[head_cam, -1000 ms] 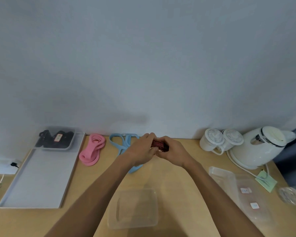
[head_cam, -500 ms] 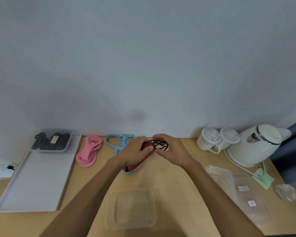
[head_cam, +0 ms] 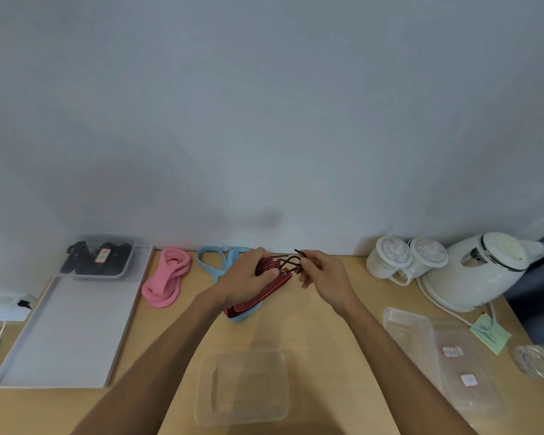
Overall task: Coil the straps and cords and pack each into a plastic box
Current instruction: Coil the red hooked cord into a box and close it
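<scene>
Just beyond the clear box [head_cam: 244,354], the left hand [head_cam: 248,277] grips a folded red-and-black cord [head_cam: 266,288] while the right hand [head_cam: 324,277] pinches its hooks [head_cam: 288,262]; should a hook slip, the bundle would likely spring apart.

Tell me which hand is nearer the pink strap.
Left. The left hand, gripping the red-and-black cord, sits to the right of the pink strap; the right hand is farther right, past the cord.
</scene>
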Motion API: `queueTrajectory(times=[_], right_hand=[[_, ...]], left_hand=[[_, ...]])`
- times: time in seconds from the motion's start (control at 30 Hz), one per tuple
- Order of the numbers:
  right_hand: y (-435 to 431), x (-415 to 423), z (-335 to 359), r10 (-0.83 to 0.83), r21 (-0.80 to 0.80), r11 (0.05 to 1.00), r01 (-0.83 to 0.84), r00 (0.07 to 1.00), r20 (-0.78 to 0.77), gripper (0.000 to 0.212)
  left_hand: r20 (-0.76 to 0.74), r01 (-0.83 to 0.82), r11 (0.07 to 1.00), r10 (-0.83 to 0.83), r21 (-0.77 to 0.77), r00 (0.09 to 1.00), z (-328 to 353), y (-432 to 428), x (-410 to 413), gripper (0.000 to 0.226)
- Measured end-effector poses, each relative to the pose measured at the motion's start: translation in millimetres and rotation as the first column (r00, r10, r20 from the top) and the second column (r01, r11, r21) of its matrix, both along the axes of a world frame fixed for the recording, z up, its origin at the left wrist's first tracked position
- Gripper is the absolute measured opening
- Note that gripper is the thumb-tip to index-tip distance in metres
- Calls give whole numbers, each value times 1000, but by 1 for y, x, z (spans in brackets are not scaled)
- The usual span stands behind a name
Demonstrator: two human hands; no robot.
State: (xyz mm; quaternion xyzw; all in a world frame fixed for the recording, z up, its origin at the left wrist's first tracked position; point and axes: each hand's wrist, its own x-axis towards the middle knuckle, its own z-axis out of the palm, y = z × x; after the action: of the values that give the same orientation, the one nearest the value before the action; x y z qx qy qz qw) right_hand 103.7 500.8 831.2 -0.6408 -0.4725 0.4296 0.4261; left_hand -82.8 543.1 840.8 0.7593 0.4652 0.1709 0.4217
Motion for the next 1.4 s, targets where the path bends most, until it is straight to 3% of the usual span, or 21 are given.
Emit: queueTrajectory(times=[0.43,0.67,1.1,1.4], right_hand=[[-3,-9,-8,-15,69,997,23,994,-112,10],[-1,-13,-8,33,60,998,-24,989,-141,10],[3,-19,-9,11,-34,999,-10,1000,21,11],[5,-19,-17,-183,-38,983,180,980,-79,16]], left_hand=[[-73,-88,996,86,-20,994,-8,6,4,25],[-135,-33,999,33,0,990,-8,8,5,28],[-196,19,999,-13,28,980,-10,7,8,26],[-127,115,990,-124,-81,984,-7,5,3,29]])
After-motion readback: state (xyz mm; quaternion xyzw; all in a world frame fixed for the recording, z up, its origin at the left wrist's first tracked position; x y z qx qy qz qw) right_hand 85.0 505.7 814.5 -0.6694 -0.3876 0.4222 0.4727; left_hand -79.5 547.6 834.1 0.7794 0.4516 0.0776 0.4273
